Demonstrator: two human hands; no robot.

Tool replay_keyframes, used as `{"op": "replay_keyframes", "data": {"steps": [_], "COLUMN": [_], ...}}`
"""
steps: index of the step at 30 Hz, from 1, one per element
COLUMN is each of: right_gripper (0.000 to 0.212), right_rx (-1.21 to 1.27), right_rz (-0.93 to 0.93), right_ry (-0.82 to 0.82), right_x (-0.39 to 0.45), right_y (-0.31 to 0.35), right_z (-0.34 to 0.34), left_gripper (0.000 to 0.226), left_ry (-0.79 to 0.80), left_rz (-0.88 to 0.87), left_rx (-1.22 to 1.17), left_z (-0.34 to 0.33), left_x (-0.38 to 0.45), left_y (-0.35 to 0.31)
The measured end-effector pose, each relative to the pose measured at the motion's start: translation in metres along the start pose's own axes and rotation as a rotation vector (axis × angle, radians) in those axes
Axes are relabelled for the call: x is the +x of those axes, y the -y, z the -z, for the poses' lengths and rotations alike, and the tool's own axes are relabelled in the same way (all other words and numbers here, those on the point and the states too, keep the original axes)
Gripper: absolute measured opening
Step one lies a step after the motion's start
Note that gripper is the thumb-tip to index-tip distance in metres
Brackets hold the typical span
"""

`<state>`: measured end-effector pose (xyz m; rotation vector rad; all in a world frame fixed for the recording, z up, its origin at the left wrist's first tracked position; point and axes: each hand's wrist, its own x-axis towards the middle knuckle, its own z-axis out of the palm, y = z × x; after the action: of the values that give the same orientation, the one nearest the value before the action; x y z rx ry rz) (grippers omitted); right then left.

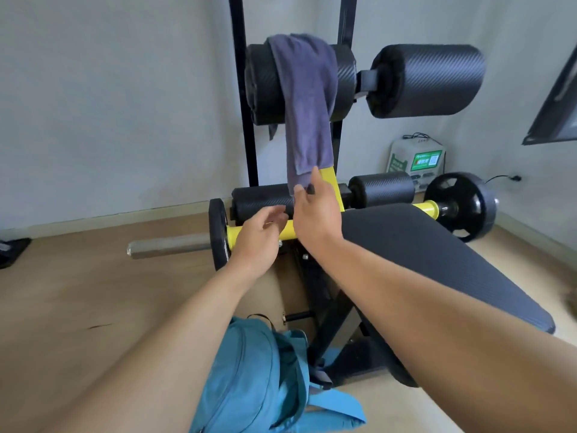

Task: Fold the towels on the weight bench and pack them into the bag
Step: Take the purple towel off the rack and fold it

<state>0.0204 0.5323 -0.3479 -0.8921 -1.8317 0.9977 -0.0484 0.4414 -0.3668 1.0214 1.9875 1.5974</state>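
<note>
Fingers of the right hand [315,210] reach up to the bottom hem of the purple towel [307,107], with the thumb on the near side of the cloth and the forefinger lying along its right edge; they look to be pinching the hem, though the grip itself is partly hidden by the fabric. Just left of and below those fingers, the left hand [259,237] hangs with its fingers loosely curled and holding nothing, in front of the lower foam roller [265,201] and the yellow crossbar [235,234]. Straight above the fingers the towel climbs and drapes over the upper left foam roller [262,89] of the weight bench [421,251], one end falling toward the hands and a short corner showing behind. To the right of the fingers the black bench pad slopes down toward the viewer. Far below both hands, between the forearms, the blue bag [259,379] lies on the wooden floor [93,301] against the bench frame, its straps spilling out to the right. Out to the right, beyond the roller, a black weight plate [468,207] sits on the bar's end.
</note>
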Motion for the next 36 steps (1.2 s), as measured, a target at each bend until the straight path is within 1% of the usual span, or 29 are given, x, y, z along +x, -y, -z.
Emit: {"op": "replay_keyframes", "data": {"steps": [2, 4, 5, 7, 9, 10, 11, 12, 13, 14, 15, 16, 18, 19, 21, 22, 24, 25, 26, 27, 28, 29, 30, 31, 32, 33, 34, 36], "right_gripper": [0.053, 0.049, 0.051, 0.061, 0.08, 0.088, 0.086, 0.074, 0.056, 0.042, 0.034, 0.03, 0.025, 0.024, 0.025, 0.03, 0.029, 0.028, 0.029, 0.03, 0.031, 0.029, 0.024, 0.018, 0.015, 0.015, 0.017, 0.031], "right_rx": [-0.084, -0.176, -0.182, -0.125, -0.055, -0.059, -0.084, -0.112, -0.118, -0.122, -0.145, -0.2, -0.374, -0.43, -0.463, -0.478, -0.487, -0.452, -0.402, -0.367, -0.343, -0.301, -0.216, -0.118, -0.028, 0.059, 0.152, 0.322], "right_rz": [-0.058, -0.056, -0.048, -0.111, -0.208, -0.252, -0.273, -0.283, -0.272, -0.239, -0.181, -0.084, 0.19, 0.314, 0.528, 0.583, 0.586, 0.552, 0.511, 0.473, 0.431, 0.366, 0.277, 0.182, 0.099, 0.032, -0.029, -0.149], "right_ry": [0.003, -0.031, -0.053, -0.046, -0.05, -0.054, -0.047, -0.011, 0.033, 0.062, 0.081, 0.08, 0.054, 0.069, 0.18, 0.267, 0.418, 0.462, 0.478, 0.472, 0.453, 0.432, 0.412, 0.394, 0.375, 0.359, 0.354, 0.383], "right_x": [0.039, 0.075, 0.091, 0.115, 0.133, 0.143, 0.152, 0.154, 0.154, 0.148, 0.138, 0.124, 0.085, 0.06, 0.012, -0.009, -0.042, -0.054, -0.063, -0.07, -0.074, -0.077, -0.078, -0.078, -0.077, -0.077, -0.078, -0.078], "right_y": [0.005, 0.007, 0.008, 0.011, 0.014, 0.013, 0.011, 0.012, 0.012, 0.013, 0.013, 0.013, 0.006, 0.001, -0.006, -0.008, -0.006, -0.004, 0.0, 0.004, 0.009, 0.014, 0.018, 0.02, 0.021, 0.02, 0.02, 0.017], "right_z": [0.0, 0.001, 0.001, -0.002, -0.002, -0.002, -0.002, -0.001, 0.0, 0.0, 0.001, 0.002, 0.009, 0.015, 0.033, 0.043, 0.065, 0.075, 0.086, 0.095, 0.103, 0.11, 0.115, 0.119, 0.122, 0.125, 0.127, 0.132], "left_gripper": [0.035, 0.036, 0.036, 0.037, 0.038, 0.038, 0.038, 0.037, 0.037, 0.036, 0.036, 0.037, 0.041, 0.045, 0.06, 0.074, 0.11, 0.12, 0.122, 0.113, 0.096, 0.07, 0.042, 0.022, 0.011, 0.008, 0.008, 0.009], "left_ry": [-0.008, -0.022, -0.023, -0.005, 0.02, 0.03, 0.033, 0.033, 0.027, 0.018, 0.005, -0.016, -0.095, -0.134, -0.151, -0.121, -0.035, 0.0, 0.029, 0.056, 0.086, 0.122, 0.158, 0.196, 0.231, 0.255, 0.27, 0.275], "left_rz": [-0.001, -0.005, -0.013, -0.027, -0.018, -0.015, -0.013, -0.013, -0.008, -0.002, 0.001, -0.003, -0.029, -0.046, -0.102, -0.151, -0.287, -0.363, -0.432, -0.5, -0.57, -0.619, -0.609, -0.548, -0.482, -0.435, -0.419, -0.396], "left_rx": [-0.036, -0.064, -0.059, -0.03, -0.029, -0.036, -0.041, -0.04, -0.036, -0.028, -0.014, 0.011, 0.059, 0.078, 0.11, 0.149, 0.28, 0.351, 0.418, 0.471, 0.491, 0.476, 0.427, 0.348, 0.284, 0.236, 0.203, 0.113], "left_z": [0.001, 0.0, -0.001, -0.003, -0.006, -0.006, -0.007, -0.007, -0.006, -0.005, -0.004, -0.003, 0.0, 0.002, 0.01, 0.014, 0.024, 0.028, 0.029, 0.029, 0.026, 0.022, 0.017, 0.013, 0.009, 0.004, 0.001, -0.004], "left_x": [0.003, 0.007, 0.008, 0.007, 0.005, 0.004, 0.004, 0.003, 0.004, 0.005, 0.005, 0.005, 0.003, 0.001, -0.004, -0.007, -0.011, -0.014, -0.017, -0.02, -0.024, -0.028, -0.034, -0.042, -0.049, -0.054, -0.059, -0.068], "left_y": [-0.002, -0.005, -0.005, -0.007, -0.008, -0.009, -0.01, -0.011, -0.011, -0.01, -0.008, -0.006, -0.002, -0.001, 0.003, 0.005, 0.005, 0.002, -0.003, -0.009, -0.011, -0.012, -0.014, -0.016, -0.018, -0.021, -0.024, -0.032]}}
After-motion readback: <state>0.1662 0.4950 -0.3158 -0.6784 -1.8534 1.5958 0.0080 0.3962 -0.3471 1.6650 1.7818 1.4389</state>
